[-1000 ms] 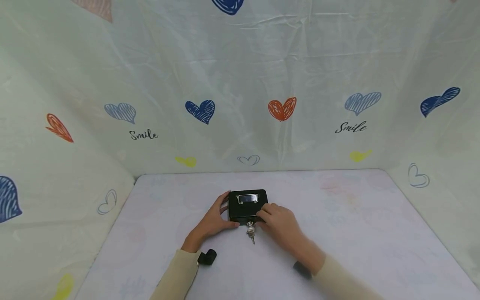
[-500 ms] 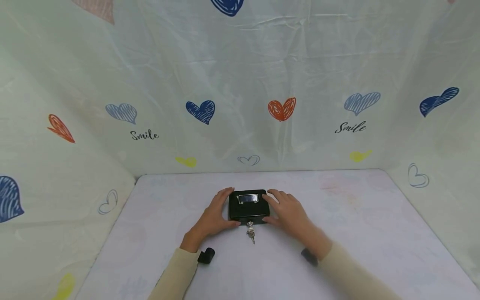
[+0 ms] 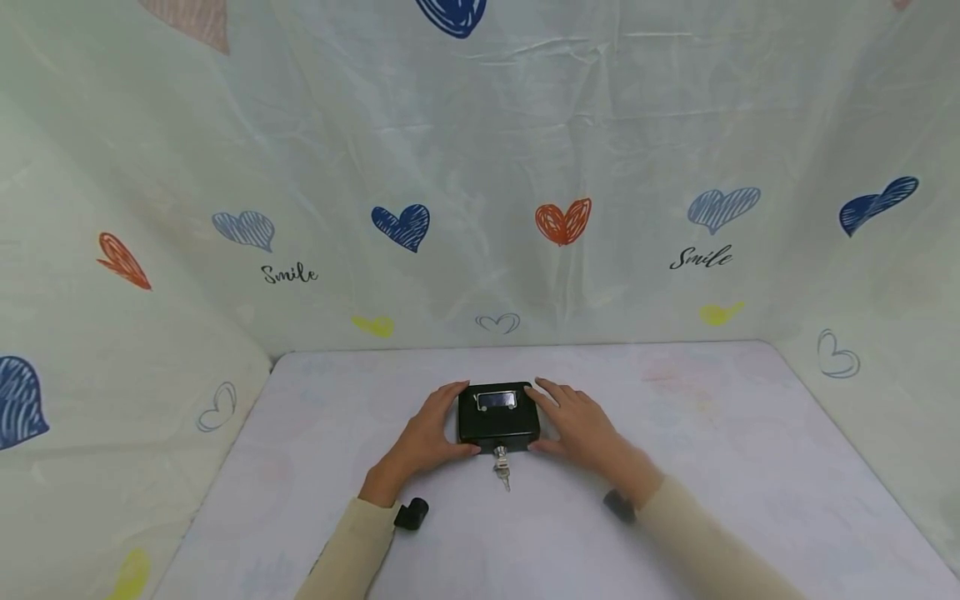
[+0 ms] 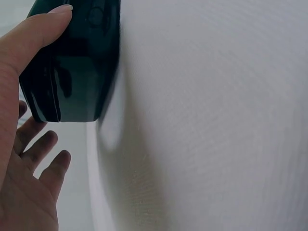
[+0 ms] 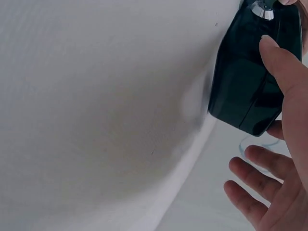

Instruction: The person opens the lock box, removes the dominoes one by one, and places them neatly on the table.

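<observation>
A small black cash box (image 3: 480, 427) lies on the table, with a silver handle (image 3: 497, 401) folded flat on its lid. Keys (image 3: 502, 473) hang from the lock at its front. My left hand (image 3: 426, 435) grips the left end, thumb on the front face and fingertips at the back corner. At the right end, my right hand (image 3: 587, 432) holds the box likewise between thumb and fingers. The left wrist view has the left thumb (image 4: 41, 33) against the dark front of the box. In the right wrist view the right thumb (image 5: 284, 62) presses near the silver lock (image 5: 263, 10).
The white table (image 3: 360, 383) extends around the box on all sides. Behind it hangs a pale curtain (image 3: 480, 275) printed with hearts and "Smile" lettering, and it continues along both sides. A black wrist camera (image 3: 412, 513) sits by the left sleeve.
My right hand has moved from the front right corner to the right end of the box, its fingers spreading. My left hand has barely shifted, and the box stays in place.
</observation>
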Demonstrator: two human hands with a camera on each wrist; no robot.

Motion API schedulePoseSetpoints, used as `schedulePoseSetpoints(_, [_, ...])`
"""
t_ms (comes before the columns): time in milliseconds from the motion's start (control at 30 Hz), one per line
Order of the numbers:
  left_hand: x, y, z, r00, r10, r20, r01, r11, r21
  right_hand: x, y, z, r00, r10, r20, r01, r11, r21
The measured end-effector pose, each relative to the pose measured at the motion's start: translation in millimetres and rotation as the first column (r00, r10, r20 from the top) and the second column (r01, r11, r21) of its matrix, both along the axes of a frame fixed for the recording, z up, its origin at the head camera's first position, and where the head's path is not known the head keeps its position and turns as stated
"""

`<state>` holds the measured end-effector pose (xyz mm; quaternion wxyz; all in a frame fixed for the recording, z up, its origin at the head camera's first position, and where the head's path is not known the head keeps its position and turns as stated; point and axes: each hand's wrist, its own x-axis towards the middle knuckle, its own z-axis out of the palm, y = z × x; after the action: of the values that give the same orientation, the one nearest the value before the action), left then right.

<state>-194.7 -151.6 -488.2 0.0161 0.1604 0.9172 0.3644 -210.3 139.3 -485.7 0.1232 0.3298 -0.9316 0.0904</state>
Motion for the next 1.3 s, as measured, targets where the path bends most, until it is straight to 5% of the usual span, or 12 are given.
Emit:
schedulePoseSetpoints(533, [0.8,-0.5,1.0,0.999,0.040,0.014,-0.040,0.999,-0.027,-9.4,-0.7,-1.6,0.987,0.091,0.133,-0.077,0.991,-0.112])
schedulePoseSetpoints(1300, [-4.2,-1.0,4.4,0.999,0.038,0.014,-0.037,0.996,-0.077,-17.5,2.0,1.0,0.987,0.130,0.093,-0.117,0.984,-0.131])
